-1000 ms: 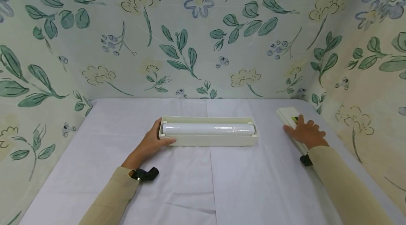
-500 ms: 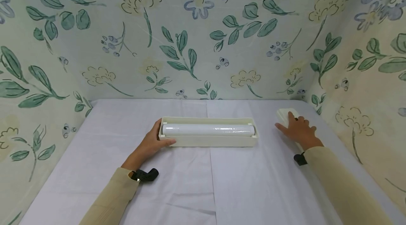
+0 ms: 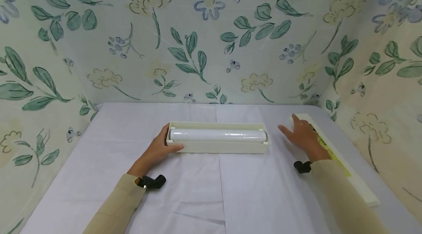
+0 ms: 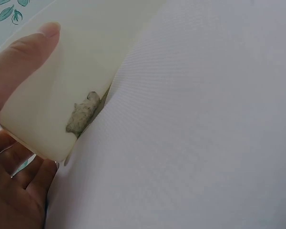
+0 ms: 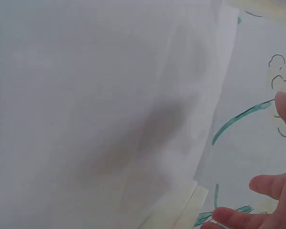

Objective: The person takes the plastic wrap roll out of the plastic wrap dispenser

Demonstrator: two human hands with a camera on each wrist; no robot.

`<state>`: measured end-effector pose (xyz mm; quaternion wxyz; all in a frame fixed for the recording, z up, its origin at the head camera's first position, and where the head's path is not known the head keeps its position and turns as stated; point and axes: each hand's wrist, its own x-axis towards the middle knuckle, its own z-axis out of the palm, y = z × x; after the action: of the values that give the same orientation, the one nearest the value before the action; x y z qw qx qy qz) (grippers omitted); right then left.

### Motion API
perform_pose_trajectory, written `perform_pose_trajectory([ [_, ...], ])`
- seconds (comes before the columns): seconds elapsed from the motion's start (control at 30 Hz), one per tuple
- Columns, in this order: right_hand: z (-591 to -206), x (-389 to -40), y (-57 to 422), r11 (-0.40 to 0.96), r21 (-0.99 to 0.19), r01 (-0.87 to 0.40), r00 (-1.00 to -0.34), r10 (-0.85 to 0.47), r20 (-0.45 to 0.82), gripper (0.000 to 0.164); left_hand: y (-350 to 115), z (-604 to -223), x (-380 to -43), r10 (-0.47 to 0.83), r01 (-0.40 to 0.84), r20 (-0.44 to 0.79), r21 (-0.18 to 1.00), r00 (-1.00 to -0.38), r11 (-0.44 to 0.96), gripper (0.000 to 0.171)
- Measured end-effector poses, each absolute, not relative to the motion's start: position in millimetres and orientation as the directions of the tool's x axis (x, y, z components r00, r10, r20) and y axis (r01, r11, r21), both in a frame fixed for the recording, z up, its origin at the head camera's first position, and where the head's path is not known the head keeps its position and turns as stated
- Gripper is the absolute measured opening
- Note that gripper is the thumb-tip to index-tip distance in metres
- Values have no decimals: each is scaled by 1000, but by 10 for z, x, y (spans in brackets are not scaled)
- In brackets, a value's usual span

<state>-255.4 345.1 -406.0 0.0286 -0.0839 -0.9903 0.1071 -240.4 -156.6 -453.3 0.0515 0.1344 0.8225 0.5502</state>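
A long cream dispenser box [image 3: 221, 148] sits open-topped mid-table with a shiny white roll, like cling film [image 3: 217, 135], lying lengthwise inside. My left hand [image 3: 157, 150] grips the box's left end, thumb on the front wall and fingers behind the end. In the left wrist view the thumb [image 4: 26, 57] presses the cream wall, near a torn greyish patch [image 4: 83, 115] by its lower edge. My right hand [image 3: 304, 138] has its fingers spread and holds nothing. It overlaps the far end of a long cream lid [image 3: 361, 189] with a yellow label [image 3: 333, 155].
The table wears a white cloth [image 3: 184, 204] with a seam and creases. A floral fabric backdrop [image 3: 211, 43] rises behind and at both sides. The lid lies slanted along the table's right edge, partly under my right forearm. Black straps with camera mounts [image 3: 155, 181] sit on both wrists.
My right hand has moved left off the lid, uncovering more of its yellow label. The left hand and the box have stayed in place.
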Motion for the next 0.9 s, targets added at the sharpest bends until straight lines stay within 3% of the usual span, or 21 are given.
perform_pose_trajectory([
  [0.33,-3969,-2532,3124,925,-379,23,-987,81,139,92,-1568,-4547,-2451,289,185,85,923,-954,338,94],
  [0.9,-3953,-2465,2716,875,-464,-140,-973,-35,228,97,-1581,-4575,-2447,270,168,71,919,-960,356,93],
])
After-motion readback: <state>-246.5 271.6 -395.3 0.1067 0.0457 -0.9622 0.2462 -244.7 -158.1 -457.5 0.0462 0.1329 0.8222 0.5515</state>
